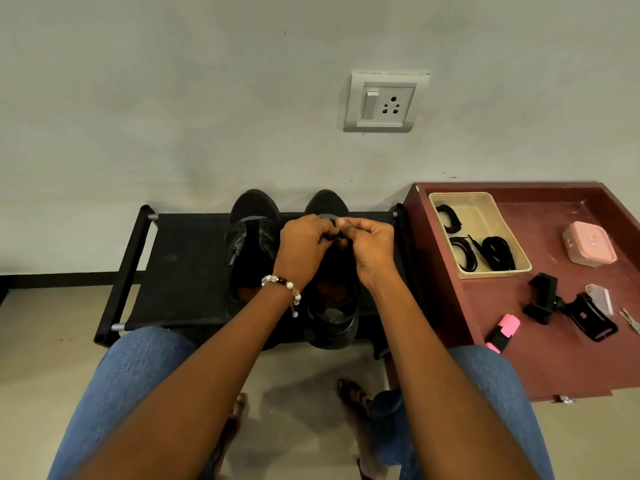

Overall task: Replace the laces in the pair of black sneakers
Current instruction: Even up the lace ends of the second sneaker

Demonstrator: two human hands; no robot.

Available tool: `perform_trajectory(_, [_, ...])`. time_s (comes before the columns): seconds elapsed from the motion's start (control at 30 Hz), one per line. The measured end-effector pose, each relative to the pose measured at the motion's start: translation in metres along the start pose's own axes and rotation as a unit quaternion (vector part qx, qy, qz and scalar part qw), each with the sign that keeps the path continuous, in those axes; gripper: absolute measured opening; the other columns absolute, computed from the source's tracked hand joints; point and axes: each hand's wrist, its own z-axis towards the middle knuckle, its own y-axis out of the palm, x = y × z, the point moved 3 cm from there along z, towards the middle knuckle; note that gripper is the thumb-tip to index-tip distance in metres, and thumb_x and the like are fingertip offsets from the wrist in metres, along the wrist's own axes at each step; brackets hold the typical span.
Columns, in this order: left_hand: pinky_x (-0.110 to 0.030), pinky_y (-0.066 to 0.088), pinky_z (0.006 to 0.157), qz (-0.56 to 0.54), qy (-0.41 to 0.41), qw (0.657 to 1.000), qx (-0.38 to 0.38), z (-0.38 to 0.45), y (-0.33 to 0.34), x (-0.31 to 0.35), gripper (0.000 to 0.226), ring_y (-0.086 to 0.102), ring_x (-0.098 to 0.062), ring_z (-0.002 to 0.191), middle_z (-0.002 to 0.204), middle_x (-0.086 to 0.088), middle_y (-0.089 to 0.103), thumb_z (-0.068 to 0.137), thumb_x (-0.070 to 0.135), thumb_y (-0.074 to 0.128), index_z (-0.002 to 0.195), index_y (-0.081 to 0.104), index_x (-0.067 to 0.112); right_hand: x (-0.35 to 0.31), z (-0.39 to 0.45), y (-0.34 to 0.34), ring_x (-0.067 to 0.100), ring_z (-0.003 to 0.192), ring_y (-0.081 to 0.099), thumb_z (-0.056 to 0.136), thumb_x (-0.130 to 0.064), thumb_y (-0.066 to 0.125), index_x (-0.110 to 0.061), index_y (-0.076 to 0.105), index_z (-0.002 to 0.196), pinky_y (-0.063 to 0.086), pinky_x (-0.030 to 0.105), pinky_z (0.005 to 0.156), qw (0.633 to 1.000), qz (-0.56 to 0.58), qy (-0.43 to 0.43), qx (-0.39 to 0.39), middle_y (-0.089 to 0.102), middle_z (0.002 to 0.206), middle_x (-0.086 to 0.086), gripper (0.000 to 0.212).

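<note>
Black lace (pixel 334 238) is pinched between the curled fingers of both hands, the left hand (pixel 304 249) and the right hand (pixel 369 249) meeting over the throat of the right-hand sneaker (pixel 332 306). Each grip is closed on the cord, thumbs pressed toward forefingers; the exact strand and which eyelet it passes through cannot be told, since black cord lies against black upper. By the look of it the lace of this shoe is being worked at its upper eyelets, either drawn through or loosened, and I judge the task to be at an early or middle stage. The next move likely calls for a steady pull along the line of the eyelets while the other hand steadies the shoe, so it does not slide on the fabric.

Just beside it, to the left, stands the other sneaker (pixel 251 251), with no lace to be made out on it; both shoes rest toes toward the wall on the black fabric shoe rack (pixel 183 268). To the right, on the maroon worktop (pixel 554 368), a beige tray (pixel 479 209) holds coiled black laces (pixel 498 258), well apart from the hands. Nearer lie a pink box (pixel 588 247), a black phone clamp (pixel 568 308) and a pink highlighter (pixel 504 332).
</note>
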Motion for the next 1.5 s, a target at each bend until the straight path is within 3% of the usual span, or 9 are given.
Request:
perform_trajectory(0.17, [-0.03,0.049,0.047,0.192,0.075,0.978,-0.041,-0.004,0.003,0.001,0.012,0.06,-0.029,0.056,0.07,-0.011,0.061,0.07,0.002,0.077,0.082,0.074,0.005,-0.014,-0.006,0.001,0.019,0.07,0.064,0.091,0.004,0.061,0.001,0.069,0.096,0.056,0.027,0.066,0.998,0.018,0.037,-0.056,0.069,0.083,0.015,0.01])
perform_trajectory(0.27, [-0.032,0.043,0.058,0.229,0.03,0.968,-0.101,0.004,0.006,-0.003,0.007,0.061,-0.033,0.073,0.083,-0.016,0.061,0.083,0.004,0.069,0.089,0.071,0.0,-0.019,-0.002,-0.005,0.023,0.086,0.068,0.084,0.013,0.064,0.002,0.058,0.123,0.057,0.032,0.084,0.991,-0.096,0.003,-0.09,0.069,0.094,0.012,0.041])
perform_trajectory(0.43, [-0.032,0.044,0.07,-0.008,-0.157,0.961,-0.225,0.015,-0.002,-0.008,0.022,0.057,-0.021,0.073,0.079,-0.009,0.064,0.097,0.019,0.053,0.089,0.069,0.006,-0.026,-0.002,-0.007,0.008,0.079,0.064,0.079,0.009,0.071,-0.007,0.068,0.112,0.056,0.028,0.089,0.941,-0.305,-0.12,-0.09,0.068,0.091,0.003,0.037])
perform_trajectory(0.57, [-0.028,0.036,0.053,-0.234,-0.349,0.866,-0.272,0.009,-0.002,-0.011,0.028,0.043,-0.015,0.055,0.063,-0.006,0.049,0.099,0.015,0.05,0.075,0.063,0.011,-0.029,-0.009,-0.003,-0.003,0.074,0.057,0.081,0.01,0.065,-0.01,0.07,0.099,0.045,0.002,0.071,0.905,-0.366,-0.193,-0.094,0.068,0.092,-0.002,0.027])
perform_trajectory(0.8, [-0.024,0.03,0.047,-0.362,-0.493,0.761,-0.217,0.005,-0.001,-0.009,0.017,0.039,-0.013,0.054,0.069,-0.004,0.05,0.099,0.012,0.05,0.083,0.056,0.008,-0.029,-0.013,-0.004,0.019,0.068,0.063,0.076,0.012,0.071,-0.015,0.066,0.088,0.058,0.021,0.07,0.919,-0.314,-0.21,-0.112,0.067,0.085,0.008,0.03])
perform_trajectory(0.93, [-0.02,0.037,0.044,-0.355,-0.508,0.761,-0.188,0.005,-0.007,-0.01,0.015,0.044,-0.012,0.053,0.065,-0.004,0.054,0.093,0.013,0.061,0.08,0.063,0.005,-0.029,-0.012,-0.005,0.001,0.069,0.066,0.077,-0.001,0.077,-0.011,0.074,0.085,0.055,0.017,0.074,0.93,-0.289,-0.21,-0.087,0.071,0.079,-0.004,0.014])
perform_trajectory(1.13, [-0.029,0.056,0.062,-0.306,-0.5,0.8,-0.13,0.011,-0.011,-0.015,0.019,0.06,-0.018,0.061,0.071,-0.008,0.066,0.09,0.018,0.068,0.082,0.07,0.001,-0.025,-0.015,-0.005,0.012,0.079,0.067,0.085,-0.013,0.072,-0.013,0.072,0.086,0.056,0.03,0.08,0.943,-0.286,-0.162,-0.045,0.071,0.08,-0.001,0.001])
perform_trajectory(1.3, [-0.035,0.053,0.07,0.045,-0.344,0.931,-0.115,0.01,-0.02,-0.023,0.03,0.065,-0.029,0.078,0.074,-0.015,0.067,0.09,0.026,0.064,0.079,0.071,-0.001,-0.01,-0.011,-0.023,0.018,0.078,0.061,0.084,-0.02,0.068,-0.011,0.065,0.065,0.047,0.045,0.089,0.958,-0.283,-0.006,0.035,0.065,0.071,-0.003,0.021])
perform_trajectory(1.5, [-0.033,0.045,0.076,0.307,-0.161,0.924,-0.161,-0.006,-0.011,-0.002,0.022,0.059,-0.032,0.098,0.097,-0.016,0.064,0.099,0.013,0.044,0.095,0.063,0.002,-0.007,-0.014,-0.027,0.022,0.068,0.047,0.08,-0.004,0.058,-0.009,0.046,0.063,0.033,0.04,0.072,0.953,-0.276,0.085,0.092,0.049,0.07,0.005,0.022])
